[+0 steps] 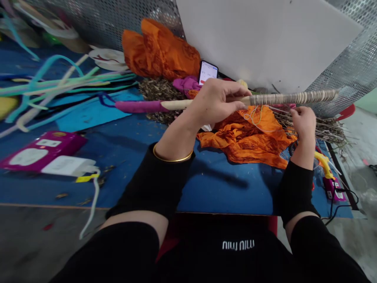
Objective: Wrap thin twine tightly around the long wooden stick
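Observation:
My left hand point(218, 96) is closed around a long wooden stick point(176, 104), held level above the table. Pink wrapping point(138, 106) covers the stick's left end, with a dark blue loop at its tip. Grey-brown twine point(294, 98) is wound in tight turns along the right part. My right hand point(304, 120) is pinched just below the wound part, seemingly on a thin strand of twine. A loose loop of pale string point(256, 117) hangs between the hands. Beneath the stick lies a crumpled orange cloth point(247, 137).
Pipe-cleaner-like coloured strips point(64, 84) spread across the left. A purple packet point(44, 149) lies nearer. Behind are an orange bundle point(160, 51), a phone point(208, 72) and a white board point(265, 43). Dry twigs point(326, 127) and a yellow glue gun point(323, 164) are on the right.

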`<state>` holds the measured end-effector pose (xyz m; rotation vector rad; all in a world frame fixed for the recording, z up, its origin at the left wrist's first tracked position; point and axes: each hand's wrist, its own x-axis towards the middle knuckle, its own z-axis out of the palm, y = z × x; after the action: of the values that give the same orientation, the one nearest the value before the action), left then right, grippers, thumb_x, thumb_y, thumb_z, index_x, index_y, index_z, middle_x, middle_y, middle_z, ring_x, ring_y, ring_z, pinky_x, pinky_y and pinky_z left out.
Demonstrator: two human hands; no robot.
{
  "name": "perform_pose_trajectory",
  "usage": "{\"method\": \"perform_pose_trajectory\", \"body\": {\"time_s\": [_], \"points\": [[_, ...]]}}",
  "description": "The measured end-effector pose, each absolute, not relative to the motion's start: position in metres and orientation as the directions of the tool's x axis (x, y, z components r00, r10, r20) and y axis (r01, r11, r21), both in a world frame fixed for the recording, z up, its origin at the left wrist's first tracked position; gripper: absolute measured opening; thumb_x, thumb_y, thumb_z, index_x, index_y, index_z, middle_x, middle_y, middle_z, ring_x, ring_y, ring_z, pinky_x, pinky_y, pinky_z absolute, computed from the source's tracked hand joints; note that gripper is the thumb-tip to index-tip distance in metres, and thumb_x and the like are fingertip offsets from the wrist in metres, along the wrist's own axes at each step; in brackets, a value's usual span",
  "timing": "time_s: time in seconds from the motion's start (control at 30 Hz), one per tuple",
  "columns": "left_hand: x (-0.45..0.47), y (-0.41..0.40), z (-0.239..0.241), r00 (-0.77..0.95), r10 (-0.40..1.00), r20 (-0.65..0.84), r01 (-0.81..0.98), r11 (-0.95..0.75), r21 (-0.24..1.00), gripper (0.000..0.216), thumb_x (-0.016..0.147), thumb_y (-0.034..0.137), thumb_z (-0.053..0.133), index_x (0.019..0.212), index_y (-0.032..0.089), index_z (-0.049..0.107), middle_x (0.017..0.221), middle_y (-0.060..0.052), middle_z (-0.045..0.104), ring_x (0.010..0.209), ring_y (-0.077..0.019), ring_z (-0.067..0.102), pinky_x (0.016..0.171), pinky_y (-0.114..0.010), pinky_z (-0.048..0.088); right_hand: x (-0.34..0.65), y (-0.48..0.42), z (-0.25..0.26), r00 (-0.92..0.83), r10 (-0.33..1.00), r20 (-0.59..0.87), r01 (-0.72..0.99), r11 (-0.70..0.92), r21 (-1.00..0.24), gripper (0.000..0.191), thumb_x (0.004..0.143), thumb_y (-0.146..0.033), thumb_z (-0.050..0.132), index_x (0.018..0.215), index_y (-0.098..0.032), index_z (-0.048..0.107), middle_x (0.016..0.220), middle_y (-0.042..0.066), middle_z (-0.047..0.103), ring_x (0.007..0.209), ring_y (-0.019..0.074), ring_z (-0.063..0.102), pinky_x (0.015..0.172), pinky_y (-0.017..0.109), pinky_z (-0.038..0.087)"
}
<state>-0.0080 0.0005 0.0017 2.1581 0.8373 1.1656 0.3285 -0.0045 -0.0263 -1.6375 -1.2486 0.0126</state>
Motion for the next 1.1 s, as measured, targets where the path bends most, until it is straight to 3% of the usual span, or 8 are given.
{"method": "perform_pose_trajectory", "body": {"time_s": [0.17,0.37,0.5,0.67,0.73,0.87,0.97,1.1], "points": [[-0.003,-0.006,0.006,0.397,0.744,0.537,0.28,-0.656,0.701,0.038,0.09,0.048,0.07,0.108,0.016,0.078,0.095,-0.002,0.079,0.085,-0.0189,0.065,0.086,-0.036,0.059,0.27,-0.005,-0.031,0.108,0.74,0.663,0.7,0.417,-0.58,0.035,0.098,-0.056,0.058,0.09,-0.023,0.066,0.102,0.007,0.069,0.106,0.0235,0.067,0.103,0.046,0.054],[0.0,-0.012,0.011,0.392,0.758,0.522,0.266,-0.636,0.724,0.031,0.093,0.044,0.068,0.108,0.018,0.077,0.097,-0.003,0.08,0.094,-0.0231,0.068,0.086,-0.038,0.061,0.204,-0.03,-0.026,-0.214,0.782,0.585,0.405,0.616,-0.675,0.039,0.094,-0.064,0.063,0.1,-0.025,0.071,0.09,0.002,0.073,0.093,0.0191,0.072,0.088,0.036,0.061],[0.001,-0.008,0.008,0.338,0.771,0.539,0.224,-0.623,0.75,0.029,0.09,0.038,0.069,0.11,0.017,0.077,0.099,-0.004,0.08,0.095,-0.0227,0.072,0.081,-0.035,0.061,0.199,-0.051,-0.009,-0.113,0.749,0.653,0.527,0.603,-0.6,0.042,0.102,-0.054,0.054,0.079,-0.022,0.067,0.07,-0.001,0.061,0.07,0.0146,0.063,0.074,0.032,0.056],[0.008,0.0,0.0,0.345,0.775,0.53,0.202,-0.612,0.764,0.022,0.087,0.028,0.07,0.104,0.017,0.078,0.097,-0.004,0.081,0.091,-0.0191,0.071,0.079,-0.031,0.058,0.191,-0.063,-0.002,-0.127,0.536,0.834,0.42,0.791,-0.445,0.036,0.102,-0.05,0.055,0.079,-0.025,0.066,0.097,0.005,0.065,0.108,0.0216,0.069,0.099,0.044,0.057],[0.013,0.001,-0.003,0.366,0.77,0.522,0.183,-0.61,0.771,0.023,0.087,0.027,0.067,0.103,0.015,0.078,0.095,-0.004,0.08,0.087,-0.0171,0.07,0.077,-0.028,0.056,0.183,-0.063,-0.008,-0.161,0.537,0.828,0.274,0.831,-0.485,0.039,0.103,-0.053,0.051,0.079,-0.026,0.063,0.089,0.004,0.064,0.098,0.0213,0.071,0.096,0.047,0.059],[0.019,0.004,-0.008,0.392,0.76,0.518,0.195,-0.619,0.761,0.026,0.09,0.031,0.064,0.102,0.012,0.076,0.094,-0.006,0.08,0.089,-0.017,0.072,0.075,-0.025,0.056,0.17,-0.06,-0.019,-0.073,0.688,0.722,0.096,0.725,-0.682,0.044,0.101,-0.06,0.053,0.073,-0.026,0.055,0.061,-0.004,0.045,0.051,0.0125,0.047,0.055,0.033,0.051],[0.018,0.008,-0.01,0.385,0.783,0.488,0.194,-0.586,0.787,0.024,0.09,0.033,0.067,0.101,0.014,0.075,0.094,-0.006,0.08,0.088,-0.0167,0.072,0.074,-0.024,0.057,0.168,-0.058,-0.019,0.096,0.763,0.639,0.113,0.63,-0.768,0.047,0.097,-0.064,0.058,0.072,-0.025,0.052,0.058,-0.006,0.038,0.046,0.0086,0.03,0.044,0.026,0.034],[0.013,0.01,-0.011,0.438,0.783,0.441,0.12,-0.537,0.835,0.023,0.086,0.031,0.073,0.102,0.015,0.075,0.093,-0.007,0.08,0.085,-0.0158,0.072,0.074,-0.025,0.058,0.171,-0.053,-0.017,0.162,0.781,0.603,0.184,0.577,-0.796,0.055,0.094,-0.073,0.056,0.069,-0.024,0.046,0.061,-0.006,0.039,0.048,0.0077,0.029,0.046,0.025,0.031]]}}
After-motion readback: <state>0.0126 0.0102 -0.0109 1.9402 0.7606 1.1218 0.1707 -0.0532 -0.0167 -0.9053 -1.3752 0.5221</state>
